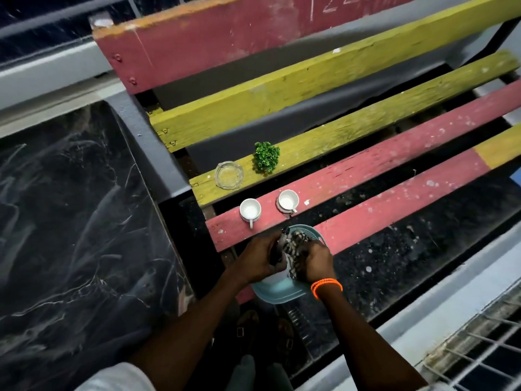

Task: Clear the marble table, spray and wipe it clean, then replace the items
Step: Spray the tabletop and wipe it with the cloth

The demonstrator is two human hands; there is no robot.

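Cloth [296, 253], soft and limp, is gripped by the right hand [314, 263]; the spray bottle [277, 266], rigid, is clasped at its neck by the left hand [260, 259].

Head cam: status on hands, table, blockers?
Left hand gripping spray bottle, right hand on striped cloth, both over teal tray. Marble table bare. Two cups, ashtray, plant parked on bench.

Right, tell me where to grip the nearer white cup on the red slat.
Take the nearer white cup by its small handle, coming from the near side: the handle points toward the person, and the cup stands upright, clear of the other cup.
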